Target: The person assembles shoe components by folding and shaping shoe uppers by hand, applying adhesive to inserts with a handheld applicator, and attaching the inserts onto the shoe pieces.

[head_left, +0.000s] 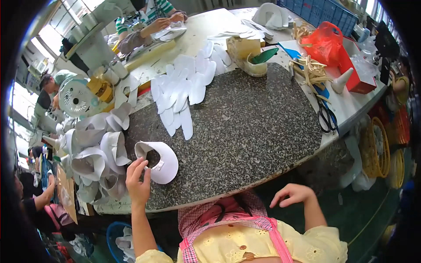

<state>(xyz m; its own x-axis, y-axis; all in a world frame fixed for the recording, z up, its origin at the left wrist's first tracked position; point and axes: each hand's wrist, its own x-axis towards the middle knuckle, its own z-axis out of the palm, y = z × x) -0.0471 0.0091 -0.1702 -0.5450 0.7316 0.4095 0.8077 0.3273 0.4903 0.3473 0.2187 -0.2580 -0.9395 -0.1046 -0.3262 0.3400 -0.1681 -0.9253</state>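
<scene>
A white shoe upper, curved with an open middle, lies at the left front of a speckled dark stone slab. My left hand has its bent fingers and thumb at the near left edge of this upper, seemingly pinching it. Off the slab's front edge, my right hand hangs in the air with loosely extended fingers, holding nothing. Beside my left hand, more white uppers are heaped at the left. Flat white sole-shaped pieces overlap in a fan on the far left of the slab.
A glue pot with a green leaf-like piece stands at the slab's far edge. Black scissors, tan strips, a red bag and a red box lie to the right. Across the table, a co-worker's hands handle white pieces.
</scene>
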